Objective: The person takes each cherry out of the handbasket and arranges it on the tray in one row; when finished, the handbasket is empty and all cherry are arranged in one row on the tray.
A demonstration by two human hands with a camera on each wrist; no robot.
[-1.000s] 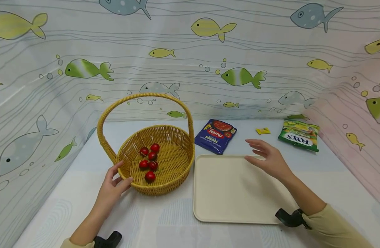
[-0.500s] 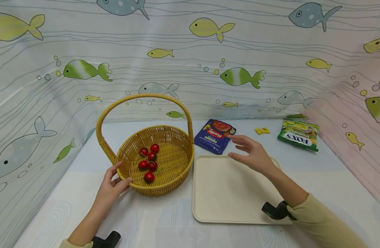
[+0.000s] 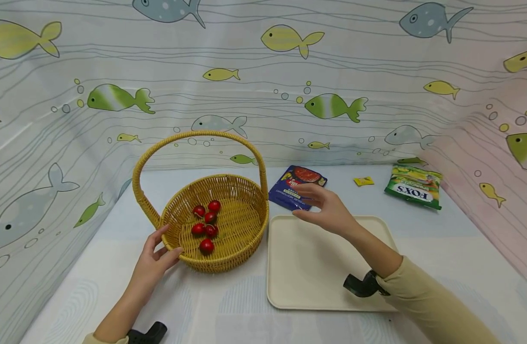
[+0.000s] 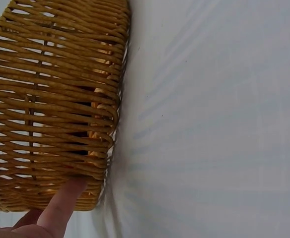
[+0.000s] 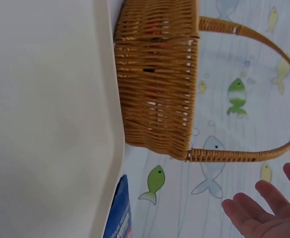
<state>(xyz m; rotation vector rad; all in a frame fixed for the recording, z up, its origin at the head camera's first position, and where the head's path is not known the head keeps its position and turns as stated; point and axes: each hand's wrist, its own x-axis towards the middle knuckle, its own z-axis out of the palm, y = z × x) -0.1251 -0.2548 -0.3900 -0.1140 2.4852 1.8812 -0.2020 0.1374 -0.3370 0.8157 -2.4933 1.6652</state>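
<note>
A yellow wicker basket (image 3: 229, 248) with a tall arched handle (image 3: 194, 137) stands left of centre and holds several red cherry tomatoes (image 3: 206, 224). My left hand (image 3: 155, 258) rests against the basket's near left wall, thumb and fingers on the weave; the left wrist view shows a fingertip (image 4: 60, 208) on the wicker wall (image 4: 50, 99). My right hand (image 3: 325, 210) hovers open, fingers spread, above the far left corner of a cream tray (image 3: 315, 277), holding nothing. Its fingers (image 5: 264, 208) show in the right wrist view beside the basket (image 5: 155, 74).
A blue Barilla sauce pouch (image 3: 295, 186) lies behind the tray, partly hidden by my right hand. A small yellow wrapped sweet (image 3: 364, 181) and a green Fox's bag (image 3: 414, 186) lie at the back right. Fish-patterned curtains (image 3: 263, 81) wall in the white table.
My right hand has moved left across the far edge of the tray, toward the basket and the blue pouch. The left hand and basket have stayed put.
</note>
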